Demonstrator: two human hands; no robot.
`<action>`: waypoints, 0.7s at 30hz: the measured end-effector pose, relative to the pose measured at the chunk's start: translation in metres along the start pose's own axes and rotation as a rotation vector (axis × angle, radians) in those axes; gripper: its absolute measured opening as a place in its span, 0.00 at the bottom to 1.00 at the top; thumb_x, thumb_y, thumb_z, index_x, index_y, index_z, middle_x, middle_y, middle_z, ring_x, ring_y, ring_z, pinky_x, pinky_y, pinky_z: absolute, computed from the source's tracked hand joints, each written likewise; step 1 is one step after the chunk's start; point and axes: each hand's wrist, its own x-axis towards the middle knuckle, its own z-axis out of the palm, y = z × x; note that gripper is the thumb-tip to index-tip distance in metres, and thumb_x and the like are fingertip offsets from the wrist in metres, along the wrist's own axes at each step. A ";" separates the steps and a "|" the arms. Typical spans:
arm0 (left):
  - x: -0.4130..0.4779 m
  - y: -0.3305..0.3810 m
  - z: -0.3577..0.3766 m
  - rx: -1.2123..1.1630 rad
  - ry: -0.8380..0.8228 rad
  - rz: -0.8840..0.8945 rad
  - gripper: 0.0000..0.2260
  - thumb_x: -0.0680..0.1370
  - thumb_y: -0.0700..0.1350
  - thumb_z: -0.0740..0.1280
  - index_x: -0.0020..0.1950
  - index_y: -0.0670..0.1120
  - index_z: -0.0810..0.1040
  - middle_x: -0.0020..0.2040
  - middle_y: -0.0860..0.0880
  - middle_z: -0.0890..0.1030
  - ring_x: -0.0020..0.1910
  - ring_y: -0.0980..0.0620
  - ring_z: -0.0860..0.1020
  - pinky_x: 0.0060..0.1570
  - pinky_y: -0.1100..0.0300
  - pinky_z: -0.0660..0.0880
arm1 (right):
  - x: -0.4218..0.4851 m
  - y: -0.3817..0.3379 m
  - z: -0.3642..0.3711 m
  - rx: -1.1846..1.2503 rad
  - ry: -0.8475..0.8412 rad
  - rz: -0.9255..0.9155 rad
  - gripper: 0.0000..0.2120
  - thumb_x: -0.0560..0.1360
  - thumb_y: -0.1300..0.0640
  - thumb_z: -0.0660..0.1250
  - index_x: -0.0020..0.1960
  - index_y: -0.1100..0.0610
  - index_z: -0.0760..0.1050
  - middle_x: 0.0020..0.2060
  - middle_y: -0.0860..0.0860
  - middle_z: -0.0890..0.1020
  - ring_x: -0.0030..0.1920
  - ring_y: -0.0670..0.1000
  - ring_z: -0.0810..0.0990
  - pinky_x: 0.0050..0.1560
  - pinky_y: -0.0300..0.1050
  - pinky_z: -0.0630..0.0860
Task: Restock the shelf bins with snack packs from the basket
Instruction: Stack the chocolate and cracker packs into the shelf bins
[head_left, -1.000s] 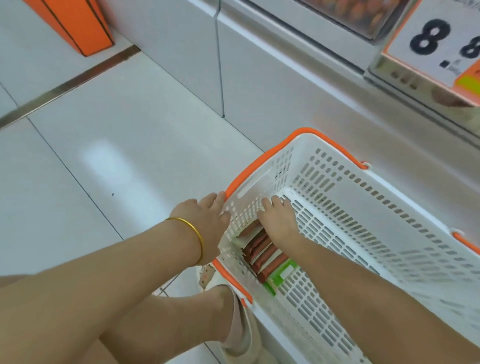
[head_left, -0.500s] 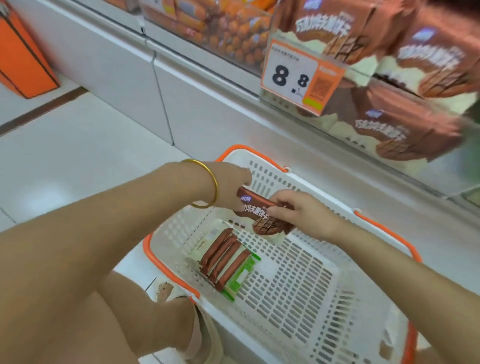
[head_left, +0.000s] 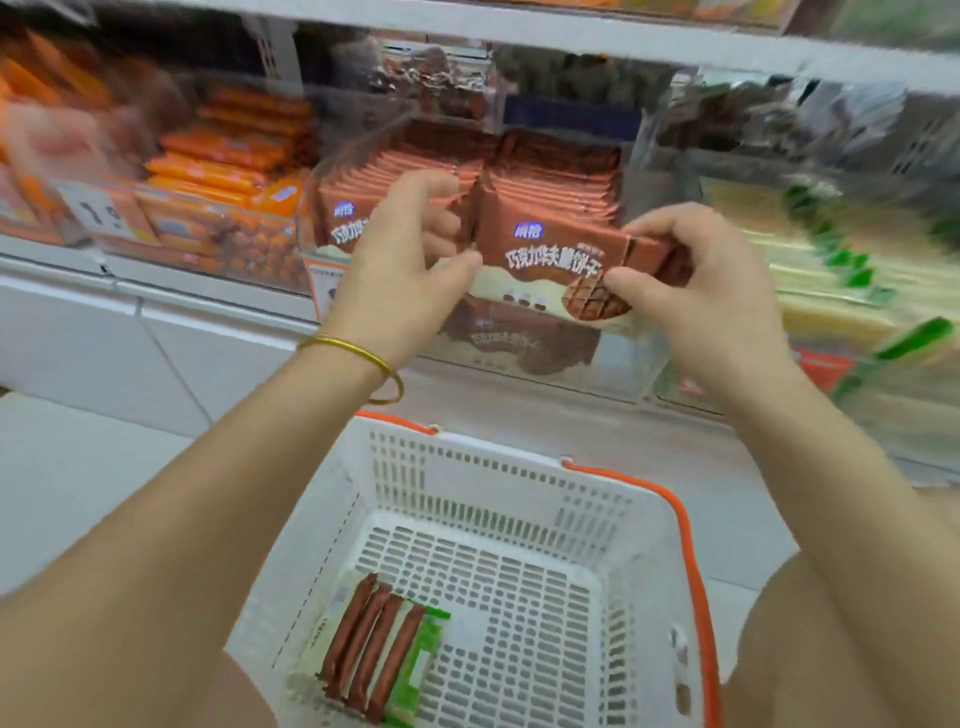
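A brown chocolate wafer pack (head_left: 550, 260) is held up in front of the clear shelf bin (head_left: 618, 358). My left hand (head_left: 400, 270) pinches its left edge and my right hand (head_left: 701, 275) pinches its right end. Behind it, two rows of the same brown packs (head_left: 556, 176) stand in the bin. Below, the white basket (head_left: 519, 499) with an orange rim sits on the floor. Several brown packs (head_left: 371, 654) and a green one stand on edge at its near left corner.
Orange snack packs (head_left: 223, 156) fill the bin to the left, with a price tag (head_left: 98, 213) in front. Green-and-yellow packs (head_left: 852, 270) fill the bin to the right, blurred. A white shelf board (head_left: 571, 31) runs above the bins. White floor tiles lie left of the basket.
Both hands have lifted the brown pack from above the basket up to the front of the shelf bin. The view has tilted up from the basket to the shelf.
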 end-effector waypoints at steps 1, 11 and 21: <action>0.000 0.000 0.002 0.098 0.050 0.075 0.16 0.74 0.38 0.66 0.61 0.45 0.71 0.51 0.49 0.73 0.48 0.51 0.74 0.50 0.61 0.71 | 0.010 -0.001 -0.002 -0.041 0.035 -0.014 0.12 0.71 0.63 0.71 0.48 0.49 0.73 0.39 0.37 0.73 0.38 0.40 0.71 0.40 0.23 0.65; -0.005 -0.019 0.030 0.859 -0.287 0.215 0.29 0.74 0.37 0.59 0.74 0.52 0.60 0.75 0.51 0.57 0.73 0.50 0.55 0.66 0.51 0.53 | 0.055 0.024 0.042 -0.325 0.103 0.060 0.19 0.70 0.57 0.74 0.57 0.55 0.70 0.51 0.49 0.65 0.48 0.49 0.71 0.49 0.38 0.67; -0.002 -0.024 0.036 0.865 -0.297 0.241 0.27 0.74 0.35 0.59 0.73 0.49 0.62 0.73 0.52 0.63 0.72 0.50 0.57 0.64 0.53 0.52 | 0.047 0.024 0.045 -0.585 0.087 0.070 0.28 0.70 0.50 0.74 0.62 0.57 0.63 0.57 0.55 0.68 0.55 0.58 0.74 0.42 0.49 0.69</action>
